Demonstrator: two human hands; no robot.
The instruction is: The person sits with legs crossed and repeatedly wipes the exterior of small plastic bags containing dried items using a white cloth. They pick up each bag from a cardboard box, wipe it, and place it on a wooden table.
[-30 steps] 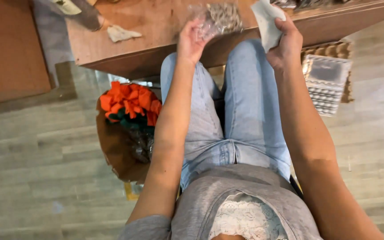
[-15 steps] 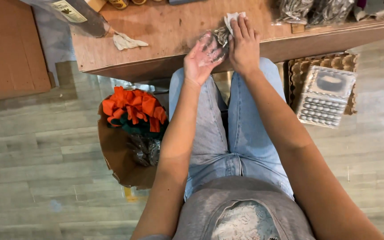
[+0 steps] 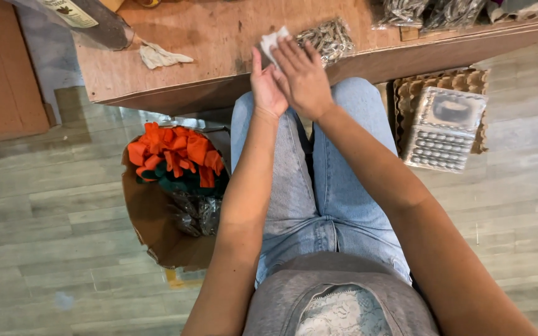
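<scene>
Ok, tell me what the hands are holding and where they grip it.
A white tissue is pressed between the left hand and the right hand, palm to palm. Only its top corner sticks out above the fingers; the rest is hidden.

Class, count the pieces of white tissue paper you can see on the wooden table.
2. One crumpled white tissue paper lies at the table's left; another white tissue piece is pressed between the hands. More may be hidden beyond the frame.
</scene>
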